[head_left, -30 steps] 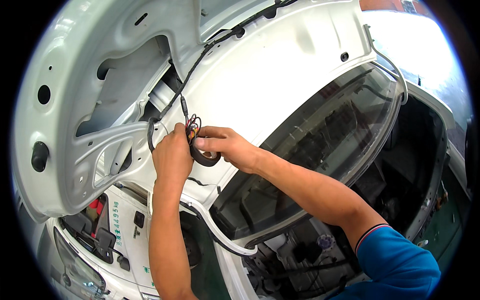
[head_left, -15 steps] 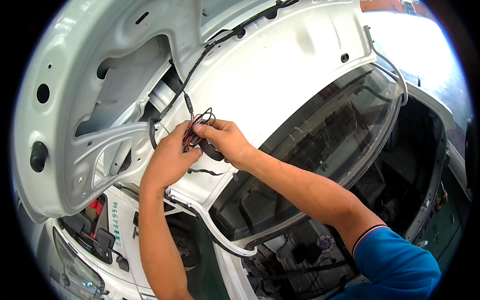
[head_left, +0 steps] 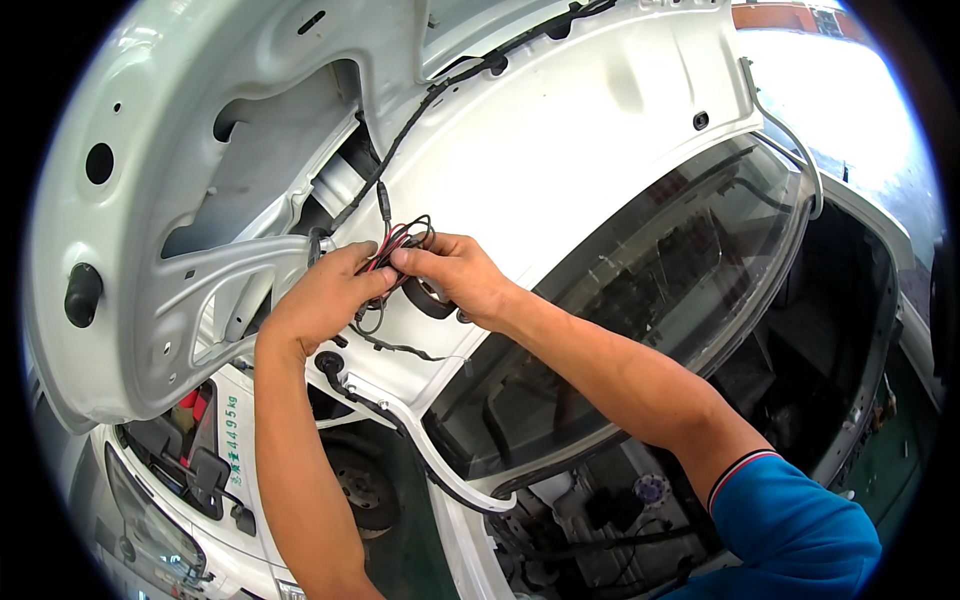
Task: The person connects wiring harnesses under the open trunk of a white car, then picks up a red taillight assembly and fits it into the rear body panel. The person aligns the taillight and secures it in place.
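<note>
A bundle of thin black and red wires (head_left: 408, 236) is gathered between my two hands, looped at its upper end. My left hand (head_left: 322, 298) is closed on the bundle's left side, thumb laid over the wires. My right hand (head_left: 458, 278) pinches the same wires between thumb and fingers. A black tape roll (head_left: 428, 299) sits under the right hand's fingers, partly hidden by them. Just above the bundle hangs a short black cable branch (head_left: 384, 203) from the long black wiring harness (head_left: 405, 130). Below the hands, a dark wrapped wire (head_left: 402, 348) trails to the right.
A raised white vehicle panel (head_left: 560, 130) backs the hands, with a hinge arm (head_left: 235, 270) at left. Lower right are a dark window (head_left: 640, 290) and an opened bay with exposed parts (head_left: 600, 500). A black grommet (head_left: 328, 362) lies below my left hand. Another white vehicle (head_left: 245, 450) stands lower left.
My left wrist has swung left and its thumb has moved up along the wires. The loose wire below and the grommet now show more. My right hand keeps its pinch.
</note>
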A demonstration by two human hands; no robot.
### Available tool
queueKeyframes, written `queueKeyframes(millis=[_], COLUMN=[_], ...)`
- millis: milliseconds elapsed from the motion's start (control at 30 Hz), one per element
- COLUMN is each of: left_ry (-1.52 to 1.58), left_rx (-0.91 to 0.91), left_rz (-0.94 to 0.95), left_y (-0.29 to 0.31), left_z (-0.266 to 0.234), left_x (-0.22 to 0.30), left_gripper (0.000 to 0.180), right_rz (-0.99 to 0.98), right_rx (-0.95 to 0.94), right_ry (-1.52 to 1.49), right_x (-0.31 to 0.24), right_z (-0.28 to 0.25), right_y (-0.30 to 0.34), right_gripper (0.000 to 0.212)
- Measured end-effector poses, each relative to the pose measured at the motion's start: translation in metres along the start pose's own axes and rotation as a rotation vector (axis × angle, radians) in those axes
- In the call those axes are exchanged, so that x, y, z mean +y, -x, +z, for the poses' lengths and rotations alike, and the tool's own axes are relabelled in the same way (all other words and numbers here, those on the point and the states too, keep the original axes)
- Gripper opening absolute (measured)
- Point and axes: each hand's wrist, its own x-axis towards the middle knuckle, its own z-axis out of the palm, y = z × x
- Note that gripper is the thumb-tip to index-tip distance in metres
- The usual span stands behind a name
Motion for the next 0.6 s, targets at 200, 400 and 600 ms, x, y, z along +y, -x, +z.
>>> queueKeyframes(millis=[200,400,600], left_ry=[0.082,0.064,-0.023], left_rx=[-0.022,0.222,0.184], left_rz=[0.009,0.139,0.168], left_y=[-0.003,0.012,0.021], left_z=[0.002,0.025,0.026], left_x=[0.004,0.007,0.007], left_gripper=[0.041,0.037,0.041], right_rz=[0.011,0.034,0.089], right_rx=[-0.024,-0.003,-0.002], right_ry=[0.039,0.045,-0.008], right_x=[-0.002,-0.009,-0.012], right_z=[-0.005,-0.006,-0.002], right_y=[-0.001,0.002,0.003], right_gripper=[0.033,0.034,0.046])
